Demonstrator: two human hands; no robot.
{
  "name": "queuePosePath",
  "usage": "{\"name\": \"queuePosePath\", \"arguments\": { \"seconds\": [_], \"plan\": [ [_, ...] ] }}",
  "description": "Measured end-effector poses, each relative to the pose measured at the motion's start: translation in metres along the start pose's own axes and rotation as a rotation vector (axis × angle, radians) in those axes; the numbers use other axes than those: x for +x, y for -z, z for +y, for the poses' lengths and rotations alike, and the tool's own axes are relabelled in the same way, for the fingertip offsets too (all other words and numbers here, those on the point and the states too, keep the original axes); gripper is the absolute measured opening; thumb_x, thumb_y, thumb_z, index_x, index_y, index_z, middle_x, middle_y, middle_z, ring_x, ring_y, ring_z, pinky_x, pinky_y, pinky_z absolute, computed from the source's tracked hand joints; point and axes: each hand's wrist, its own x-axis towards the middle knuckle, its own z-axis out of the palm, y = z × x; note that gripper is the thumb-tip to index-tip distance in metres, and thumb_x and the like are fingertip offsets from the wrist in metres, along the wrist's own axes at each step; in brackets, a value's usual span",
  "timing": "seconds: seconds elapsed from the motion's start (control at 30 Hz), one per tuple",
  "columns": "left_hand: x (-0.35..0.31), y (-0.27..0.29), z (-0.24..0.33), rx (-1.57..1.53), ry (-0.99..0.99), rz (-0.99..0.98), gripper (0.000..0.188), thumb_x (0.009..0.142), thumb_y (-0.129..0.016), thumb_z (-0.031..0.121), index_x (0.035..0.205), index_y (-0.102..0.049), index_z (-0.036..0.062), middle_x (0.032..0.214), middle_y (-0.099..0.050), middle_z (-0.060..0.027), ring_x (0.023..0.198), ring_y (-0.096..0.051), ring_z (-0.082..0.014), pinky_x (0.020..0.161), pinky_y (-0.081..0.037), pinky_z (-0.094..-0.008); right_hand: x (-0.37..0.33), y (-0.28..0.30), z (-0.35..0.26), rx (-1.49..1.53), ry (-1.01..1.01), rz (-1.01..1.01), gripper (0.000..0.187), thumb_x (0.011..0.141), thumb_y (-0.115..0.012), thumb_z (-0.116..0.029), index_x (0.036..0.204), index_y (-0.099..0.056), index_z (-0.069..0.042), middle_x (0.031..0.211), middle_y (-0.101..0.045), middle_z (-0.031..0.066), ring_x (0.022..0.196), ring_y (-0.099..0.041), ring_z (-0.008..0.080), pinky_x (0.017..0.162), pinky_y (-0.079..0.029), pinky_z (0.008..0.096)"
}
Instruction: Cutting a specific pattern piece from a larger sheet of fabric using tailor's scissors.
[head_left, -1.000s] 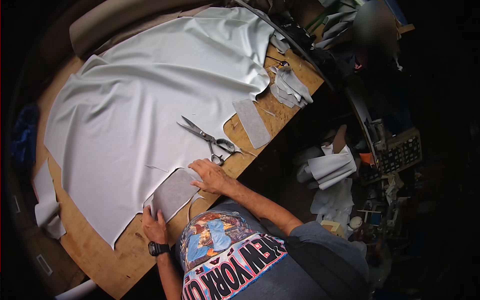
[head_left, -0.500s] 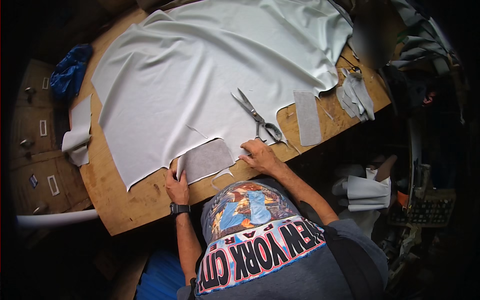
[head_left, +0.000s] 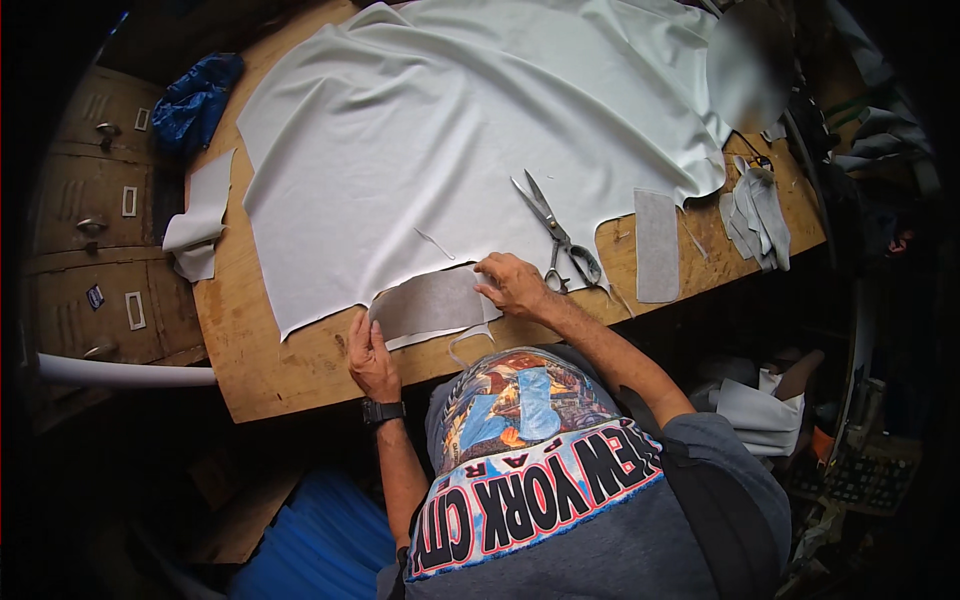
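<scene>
A small grey rectangular piece of material [head_left: 428, 303] lies along the near edge of a large white sheet [head_left: 400, 170] with a soft, leather-like look. At its left end my left hand [head_left: 374, 358] rests with fingers stretched out, touching the border. Bent fingers of my right hand [head_left: 515, 288] grip the opposite end; their tips cover that corner. Just right of this hand, black-handled scissors [head_left: 560, 235] lie on the sheet, blades parted and pointing away. A thin white offcut strip [head_left: 470, 342] curls on the wood below the grey piece.
Another grey rectangle [head_left: 656, 245] lies on the wooden table [head_left: 255, 385] to the right, beside crumpled scraps [head_left: 757, 215]. At the left are a white folded scrap [head_left: 203, 215], a blue bag [head_left: 197, 100] and metal drawers [head_left: 100, 225]. A white roll [head_left: 125, 371] juts out below them.
My right hand has shifted from the white sheet onto the right end of the grey piece. My left fingers have straightened, and the piece's lifted left edge now lies flatter. The view has shifted.
</scene>
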Motion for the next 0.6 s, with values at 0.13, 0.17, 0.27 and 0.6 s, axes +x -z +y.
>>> {"name": "queuePosePath", "arguments": {
  "seconds": [0.13, 0.17, 0.27, 0.6],
  "plan": [
    [0.003, 0.034, -0.011, -0.179, 0.276, 0.182, 0.028, 0.105, -0.051, 0.021, 0.103, -0.064, -0.0033, 0.09, -0.065, -0.0069, 0.084, -0.056, -0.0152, 0.078, -0.047, -0.0295, 0.011, -0.009, -0.005, -0.061, 0.085, 0.071, 0.03, 0.084, -0.072, -0.017, 0.111, -0.064, -0.005, 0.103, -0.064, 0.0138, 0.1, -0.062, 0.0327, 0.087, -0.052, 0.0422],
    [0.006, 0.046, -0.02, -0.2, 0.275, 0.22, 0.029, 0.106, -0.05, 0.022, 0.1, -0.062, -0.0034, 0.088, -0.063, -0.0063, 0.082, -0.054, -0.0152, 0.077, -0.046, -0.0295, 0.014, -0.011, -0.009, -0.091, 0.124, 0.084, 0.032, 0.083, -0.072, -0.017, 0.111, -0.064, -0.005, 0.102, -0.064, 0.0142, 0.099, -0.062, 0.0333, 0.087, -0.052, 0.0424],
    [0.024, 0.063, -0.029, -0.248, 0.197, 0.299, 0.03, 0.107, -0.048, 0.023, 0.103, -0.061, -0.0038, 0.091, -0.063, -0.007, 0.084, -0.054, -0.0167, 0.08, -0.045, -0.0295, 0.019, -0.032, 0.002, -0.186, 0.054, 0.035, 0.033, 0.08, -0.072, -0.016, 0.11, -0.064, -0.007, 0.103, -0.064, 0.015, 0.1, -0.06, 0.0341, 0.087, -0.052, 0.0429],
    [0.04, 0.041, -0.041, -0.293, 0.288, 0.281, 0.05, 0.105, -0.051, 0.029, 0.131, -0.052, -0.014, 0.137, -0.054, -0.028, 0.118, -0.055, -0.0326, 0.105, -0.042, -0.0396, -0.026, 0.059, 0.028, 0.757, -0.19, 0.086, 0.018, 0.079, -0.072, -0.016, 0.084, -0.061, -0.003, 0.083, -0.063, 0.005, 0.078, -0.057, 0.0136, 0.076, -0.048, 0.0312]
  ]
}}
